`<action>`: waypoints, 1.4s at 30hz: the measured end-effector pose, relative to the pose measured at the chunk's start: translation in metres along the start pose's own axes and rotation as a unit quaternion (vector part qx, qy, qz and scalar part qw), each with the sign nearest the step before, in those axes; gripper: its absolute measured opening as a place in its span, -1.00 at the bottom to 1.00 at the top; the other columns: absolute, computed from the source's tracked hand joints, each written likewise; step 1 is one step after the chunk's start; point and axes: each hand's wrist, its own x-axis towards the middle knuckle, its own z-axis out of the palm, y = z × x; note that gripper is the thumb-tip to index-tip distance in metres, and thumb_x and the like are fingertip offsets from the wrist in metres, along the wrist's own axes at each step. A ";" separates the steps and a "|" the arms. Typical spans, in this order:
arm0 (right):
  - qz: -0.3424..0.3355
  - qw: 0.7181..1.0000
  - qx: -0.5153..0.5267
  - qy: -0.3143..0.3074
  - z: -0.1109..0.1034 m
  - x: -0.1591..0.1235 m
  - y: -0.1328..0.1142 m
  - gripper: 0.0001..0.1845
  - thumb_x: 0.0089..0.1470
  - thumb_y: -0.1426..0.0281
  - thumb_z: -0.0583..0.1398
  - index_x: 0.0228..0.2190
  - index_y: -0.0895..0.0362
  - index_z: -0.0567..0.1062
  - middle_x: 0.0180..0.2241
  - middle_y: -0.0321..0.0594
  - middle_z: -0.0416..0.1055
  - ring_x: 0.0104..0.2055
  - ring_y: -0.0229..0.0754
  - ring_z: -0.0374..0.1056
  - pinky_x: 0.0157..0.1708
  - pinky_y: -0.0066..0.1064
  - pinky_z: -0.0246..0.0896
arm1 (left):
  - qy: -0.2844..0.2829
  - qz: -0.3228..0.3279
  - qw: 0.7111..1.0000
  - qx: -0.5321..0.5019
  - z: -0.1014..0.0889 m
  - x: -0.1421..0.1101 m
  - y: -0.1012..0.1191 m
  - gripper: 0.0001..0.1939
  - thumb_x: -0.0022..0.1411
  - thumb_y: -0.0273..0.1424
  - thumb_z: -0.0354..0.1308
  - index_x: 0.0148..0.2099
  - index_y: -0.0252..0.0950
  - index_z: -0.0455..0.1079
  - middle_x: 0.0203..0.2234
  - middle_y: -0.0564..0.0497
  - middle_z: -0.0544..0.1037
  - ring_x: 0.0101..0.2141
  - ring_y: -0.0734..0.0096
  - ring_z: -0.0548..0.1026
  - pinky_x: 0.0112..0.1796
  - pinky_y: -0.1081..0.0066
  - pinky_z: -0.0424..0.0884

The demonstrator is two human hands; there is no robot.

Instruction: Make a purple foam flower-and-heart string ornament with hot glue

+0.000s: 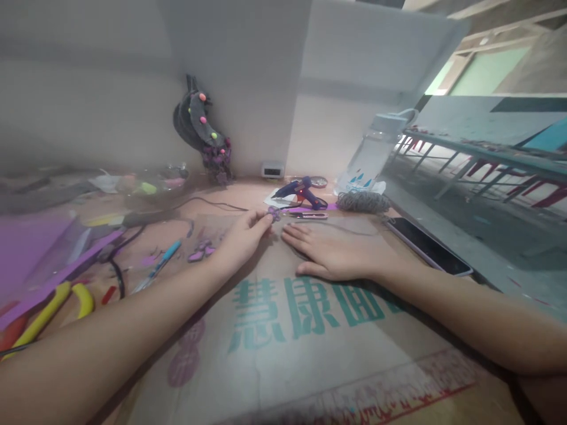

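Observation:
Between thumb and fingers, my left hand [254, 231] pinches a small purple flower-shaped piece [274, 213]. My right hand [330, 251] lies flat on the printed cardboard sheet [283, 360], its fingers stretched out and pointing toward the left hand. A thin grey strand runs over the board by the right fingertips. Just beyond the hands are a pair of thread snips [310, 216] and a dark blue glue gun [303, 192] with a lit red light. More small purple pieces [202, 251] lie to the left of my left wrist.
A water bottle [370, 153], a ball of grey yarn [362, 202] and a phone [429, 245] line the right side. Yellow-handled pliers [42, 313], a blue pen [162, 262] and purple sheets [31, 254] lie left. A grey ornament with pompoms [201, 127] hangs against the back panel.

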 end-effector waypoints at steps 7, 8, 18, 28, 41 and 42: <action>-0.089 0.890 0.413 -0.173 -0.029 -0.023 -0.034 -0.42 0.32 0.02 0.02 0.10 0.16 0.49 0.07 -0.04 0.51 0.17 -0.10 0.39 0.18 -0.30 0.25 | -0.007 -0.004 1.000 -0.028 0.001 -0.003 -0.003 -0.79 0.26 -0.26 0.13 -0.35 -0.29 0.33 -0.51 0.11 0.39 -0.48 0.51 0.33 -0.38 0.48 0.26; -0.052 0.899 0.419 -0.115 -0.027 -0.024 -0.029 -0.43 0.33 0.03 0.02 0.07 0.17 0.50 0.05 -0.01 0.52 0.13 -0.09 0.43 0.16 -0.26 0.28 | -0.010 0.001 1.000 -0.019 0.000 -0.003 -0.002 -0.79 0.26 -0.26 0.13 -0.35 -0.29 0.33 -0.52 0.11 0.39 -0.47 0.51 0.33 -0.38 0.48 0.26; 0.030 0.995 0.041 0.088 0.005 -0.004 0.028 -0.36 0.29 0.18 0.11 0.31 0.13 0.20 0.39 0.03 -0.01 0.43 0.05 -0.09 0.37 0.10 -0.17 | -0.021 0.025 0.999 0.021 -0.001 -0.001 0.000 -0.79 0.25 -0.30 0.11 -0.39 -0.29 0.35 -0.54 0.12 0.39 -0.47 0.48 0.34 -0.38 0.45 0.24; 0.014 0.991 0.108 0.082 -0.030 -0.026 -0.002 -0.41 0.31 0.07 0.06 0.25 0.08 0.33 0.31 -0.03 0.20 0.35 0.04 0.12 0.32 -0.02 -0.01 | -0.025 0.016 0.999 0.033 -0.001 -0.003 -0.003 -0.79 0.25 -0.24 0.12 -0.34 -0.28 0.36 -0.50 0.10 0.43 -0.44 0.45 0.39 -0.33 0.43 0.27; -0.111 0.969 0.216 -0.035 -0.048 -0.033 -0.025 -0.50 0.20 0.23 0.25 0.16 -0.01 0.42 0.26 -0.13 0.29 0.31 -0.10 0.19 0.25 -0.23 0.11 | -0.029 0.028 0.997 0.059 0.000 -0.004 -0.001 -0.80 0.24 -0.27 0.11 -0.37 -0.27 0.35 -0.52 0.11 0.42 -0.45 0.43 0.39 -0.36 0.43 0.27; -0.096 0.979 0.179 -0.031 -0.054 -0.036 -0.015 -0.51 0.16 0.21 0.28 0.11 0.03 0.46 0.22 -0.10 0.34 0.26 -0.07 0.25 0.22 -0.22 0.15 | -0.032 0.030 0.997 0.065 -0.001 -0.004 0.000 -0.80 0.24 -0.27 0.11 -0.38 -0.27 0.35 -0.52 0.11 0.43 -0.45 0.43 0.39 -0.36 0.43 0.27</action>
